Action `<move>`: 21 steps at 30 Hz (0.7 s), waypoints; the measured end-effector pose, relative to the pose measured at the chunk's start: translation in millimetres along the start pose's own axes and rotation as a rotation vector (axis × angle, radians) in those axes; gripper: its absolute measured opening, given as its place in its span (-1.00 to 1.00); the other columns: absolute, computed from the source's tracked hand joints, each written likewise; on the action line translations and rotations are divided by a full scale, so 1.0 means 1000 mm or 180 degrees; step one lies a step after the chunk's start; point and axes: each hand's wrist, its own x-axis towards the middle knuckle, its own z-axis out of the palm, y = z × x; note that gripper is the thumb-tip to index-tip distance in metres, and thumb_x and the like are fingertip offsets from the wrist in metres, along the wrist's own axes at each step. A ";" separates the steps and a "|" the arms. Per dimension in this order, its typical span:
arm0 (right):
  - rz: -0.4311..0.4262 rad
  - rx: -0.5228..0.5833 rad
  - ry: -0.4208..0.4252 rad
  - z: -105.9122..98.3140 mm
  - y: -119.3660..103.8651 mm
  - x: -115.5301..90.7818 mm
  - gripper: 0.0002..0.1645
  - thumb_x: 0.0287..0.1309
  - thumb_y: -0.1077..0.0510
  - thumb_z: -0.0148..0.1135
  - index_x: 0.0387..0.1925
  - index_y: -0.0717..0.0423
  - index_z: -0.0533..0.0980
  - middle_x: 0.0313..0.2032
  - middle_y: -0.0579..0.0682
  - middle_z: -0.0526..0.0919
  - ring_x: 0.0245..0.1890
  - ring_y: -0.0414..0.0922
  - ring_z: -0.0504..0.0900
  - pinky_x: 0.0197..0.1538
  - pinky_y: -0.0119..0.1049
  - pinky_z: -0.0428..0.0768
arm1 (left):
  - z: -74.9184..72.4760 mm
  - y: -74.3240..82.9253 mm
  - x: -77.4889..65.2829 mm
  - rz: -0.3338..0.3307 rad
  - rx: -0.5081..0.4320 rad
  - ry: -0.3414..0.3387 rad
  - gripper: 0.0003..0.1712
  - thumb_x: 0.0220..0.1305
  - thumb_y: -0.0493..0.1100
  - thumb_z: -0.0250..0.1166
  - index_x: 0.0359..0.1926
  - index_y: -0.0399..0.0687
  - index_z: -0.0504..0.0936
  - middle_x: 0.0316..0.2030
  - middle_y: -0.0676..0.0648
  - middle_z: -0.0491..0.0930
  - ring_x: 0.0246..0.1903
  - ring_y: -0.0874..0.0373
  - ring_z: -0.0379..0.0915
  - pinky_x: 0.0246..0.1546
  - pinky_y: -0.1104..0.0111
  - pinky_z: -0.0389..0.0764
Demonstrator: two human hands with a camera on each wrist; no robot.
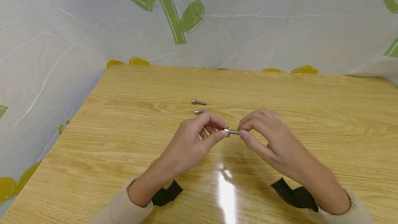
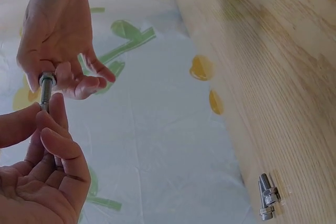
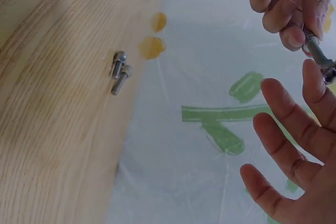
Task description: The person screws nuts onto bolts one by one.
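Observation:
My left hand (image 1: pixel 189 137) pinches one end of a metal bolt (image 1: pixel 234 132) between thumb and fingertips, above the table. At the bolt's other end, my right hand (image 1: pixel 273 137) pinches a small hex nut (image 2: pixel 47 77) between thumb and index finger. The bare threaded shank spans the gap between both hands, lying roughly level in the head view. In the right wrist view, the other right fingers (image 3: pixel 283 142) are spread out. The left hand's fingers hide part of the bolt's held end.
Two more bolts, a farther one (image 1: pixel 199 102) and a nearer one (image 1: pixel 199 112), lie side by side on the wooden table (image 1: pixel 124 141) beyond the left hand. A white cloth (image 1: pixel 248 37) with green and yellow plant patterns hangs behind the table. Black wrist straps (image 1: pixel 293 194) show below the hands.

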 end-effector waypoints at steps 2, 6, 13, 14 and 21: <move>0.0045 0.0032 0.0000 0.001 -0.001 0.000 -0.75 0.26 0.25 0.08 -0.45 -0.18 0.46 -0.27 -0.32 0.52 -0.16 -0.31 0.36 -0.04 -0.34 0.23 | 0.001 0.000 0.000 0.0005 -0.0008 -0.0008 -0.90 0.27 -0.18 0.21 -0.20 -0.06 0.54 -0.31 0.08 0.61 -0.37 0.34 0.46 -0.36 0.47 0.53; 0.0098 0.0020 0.0063 0.003 -0.001 0.000 -0.68 0.32 0.25 -0.01 -0.52 -0.15 0.43 -0.33 -0.32 0.51 -0.22 -0.32 0.35 -0.08 -0.38 0.22 | 0.001 0.000 0.000 -0.0008 -0.0011 -0.0014 -0.90 0.27 -0.18 0.21 -0.20 -0.05 0.54 -0.31 0.08 0.61 -0.36 0.34 0.46 -0.35 0.47 0.52; 0.0378 -0.0007 0.0013 -0.003 -0.001 -0.001 -0.84 0.30 0.15 0.06 -0.16 -0.11 0.53 -0.19 -0.24 0.58 -0.11 -0.25 0.41 -0.05 -0.23 0.26 | 0.000 0.000 0.000 -0.0032 -0.0054 0.0029 -0.88 0.27 -0.17 0.21 -0.18 -0.05 0.55 -0.32 0.06 0.63 -0.37 0.28 0.48 -0.35 0.44 0.54; 0.0412 0.0001 -0.0002 -0.005 -0.001 -0.001 -0.81 0.25 0.14 0.13 -0.10 -0.12 0.51 -0.14 -0.23 0.57 -0.07 -0.24 0.41 -0.03 -0.19 0.28 | -0.001 0.000 0.000 -0.0033 -0.0058 0.0039 -0.88 0.27 -0.17 0.21 -0.18 -0.05 0.55 -0.32 0.06 0.63 -0.38 0.27 0.48 -0.35 0.44 0.55; -0.0138 -0.0065 0.0204 -0.005 0.000 0.000 -0.59 0.05 0.15 0.34 -0.03 -0.01 0.48 -0.07 -0.16 0.55 -0.02 -0.21 0.42 0.07 -0.45 0.31 | -0.003 -0.001 0.000 -0.0049 -0.0062 0.0071 -0.88 0.27 -0.16 0.21 -0.18 -0.04 0.54 -0.32 0.07 0.62 -0.40 0.29 0.48 -0.34 0.43 0.55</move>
